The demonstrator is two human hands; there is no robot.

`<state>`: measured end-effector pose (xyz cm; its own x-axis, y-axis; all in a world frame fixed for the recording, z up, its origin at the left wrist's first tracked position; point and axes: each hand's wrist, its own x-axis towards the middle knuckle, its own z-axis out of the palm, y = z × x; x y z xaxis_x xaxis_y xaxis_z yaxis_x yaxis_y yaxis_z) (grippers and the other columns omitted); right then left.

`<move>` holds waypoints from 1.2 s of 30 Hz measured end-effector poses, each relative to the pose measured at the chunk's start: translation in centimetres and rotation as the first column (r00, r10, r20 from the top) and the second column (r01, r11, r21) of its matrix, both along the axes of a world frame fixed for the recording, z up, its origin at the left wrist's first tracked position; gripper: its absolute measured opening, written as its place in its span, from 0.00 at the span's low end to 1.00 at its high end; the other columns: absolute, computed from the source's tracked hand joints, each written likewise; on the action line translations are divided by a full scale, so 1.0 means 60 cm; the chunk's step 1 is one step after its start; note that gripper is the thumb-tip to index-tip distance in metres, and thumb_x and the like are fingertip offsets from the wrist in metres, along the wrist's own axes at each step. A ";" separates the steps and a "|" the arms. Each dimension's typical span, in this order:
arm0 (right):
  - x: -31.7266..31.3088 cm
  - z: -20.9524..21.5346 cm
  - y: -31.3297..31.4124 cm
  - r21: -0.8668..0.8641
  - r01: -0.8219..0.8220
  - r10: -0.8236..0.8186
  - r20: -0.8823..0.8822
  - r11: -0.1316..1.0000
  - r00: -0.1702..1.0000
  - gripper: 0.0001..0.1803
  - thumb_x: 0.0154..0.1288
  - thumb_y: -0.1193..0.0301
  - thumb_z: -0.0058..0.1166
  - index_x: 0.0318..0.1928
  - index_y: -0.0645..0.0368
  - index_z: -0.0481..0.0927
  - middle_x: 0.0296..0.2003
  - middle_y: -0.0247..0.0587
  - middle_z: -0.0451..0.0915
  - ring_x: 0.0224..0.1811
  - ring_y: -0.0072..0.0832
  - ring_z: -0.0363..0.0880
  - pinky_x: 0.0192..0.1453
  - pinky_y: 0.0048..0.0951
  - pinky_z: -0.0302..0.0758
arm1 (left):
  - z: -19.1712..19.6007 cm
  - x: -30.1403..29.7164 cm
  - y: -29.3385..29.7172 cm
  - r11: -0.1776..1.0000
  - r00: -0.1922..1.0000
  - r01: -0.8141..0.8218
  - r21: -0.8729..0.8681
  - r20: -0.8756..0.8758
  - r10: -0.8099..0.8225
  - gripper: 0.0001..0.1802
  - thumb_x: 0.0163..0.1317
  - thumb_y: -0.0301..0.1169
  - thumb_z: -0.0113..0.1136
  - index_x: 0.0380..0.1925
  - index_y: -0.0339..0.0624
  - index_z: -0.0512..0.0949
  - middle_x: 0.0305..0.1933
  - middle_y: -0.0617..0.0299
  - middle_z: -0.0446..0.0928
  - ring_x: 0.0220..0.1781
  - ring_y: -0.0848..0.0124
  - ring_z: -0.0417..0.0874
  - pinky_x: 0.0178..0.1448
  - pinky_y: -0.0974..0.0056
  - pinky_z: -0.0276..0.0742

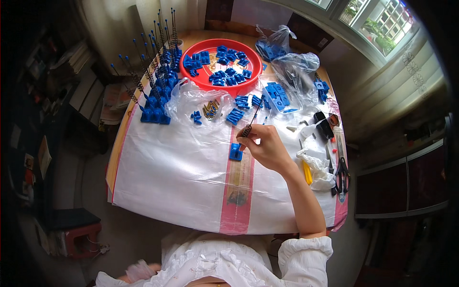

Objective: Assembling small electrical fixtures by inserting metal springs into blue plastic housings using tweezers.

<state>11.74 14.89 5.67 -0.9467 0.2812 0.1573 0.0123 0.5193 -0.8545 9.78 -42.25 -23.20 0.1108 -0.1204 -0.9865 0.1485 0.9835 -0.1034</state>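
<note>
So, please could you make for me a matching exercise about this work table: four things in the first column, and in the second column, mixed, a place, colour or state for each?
Column one
1. Right hand
2. Round red basin
3. Black-handled scissors
4. Pile of small slender pieces

Column two
A. On the right side of the table cover
B. Gold-coloured
C. Pinching a black spring
D. Holding groups of blue pieces

Right pairs: 1-C, 2-D, 3-A, 4-B
</note>
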 end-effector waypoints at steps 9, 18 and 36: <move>0.000 -0.003 0.002 0.060 -0.008 0.008 -0.011 0.998 1.000 0.03 0.65 0.81 0.60 0.35 0.71 0.82 0.28 0.42 0.85 0.33 0.26 0.88 0.36 0.25 0.80 | -0.052 0.002 0.040 0.996 0.996 0.031 0.085 -0.080 -0.024 0.21 0.71 0.48 0.53 0.45 0.44 0.84 0.31 0.57 0.86 0.33 0.66 0.85 0.40 0.59 0.81; -0.002 -0.007 0.003 0.018 -0.008 0.008 -0.012 1.000 1.000 0.03 0.65 0.80 0.60 0.36 0.70 0.81 0.28 0.42 0.85 0.33 0.26 0.88 0.37 0.25 0.80 | -0.057 -0.011 0.056 0.991 0.993 0.064 0.116 -0.105 -0.052 0.20 0.70 0.47 0.53 0.45 0.44 0.83 0.31 0.56 0.85 0.32 0.64 0.86 0.39 0.58 0.81; -0.002 -0.006 0.001 0.041 -0.013 0.015 -0.031 0.999 0.999 0.03 0.64 0.81 0.60 0.36 0.70 0.81 0.27 0.42 0.85 0.32 0.25 0.88 0.35 0.25 0.79 | -0.057 -0.015 0.068 0.980 0.989 0.121 0.156 -0.105 -0.106 0.19 0.70 0.46 0.54 0.47 0.43 0.81 0.31 0.53 0.85 0.31 0.59 0.86 0.37 0.56 0.82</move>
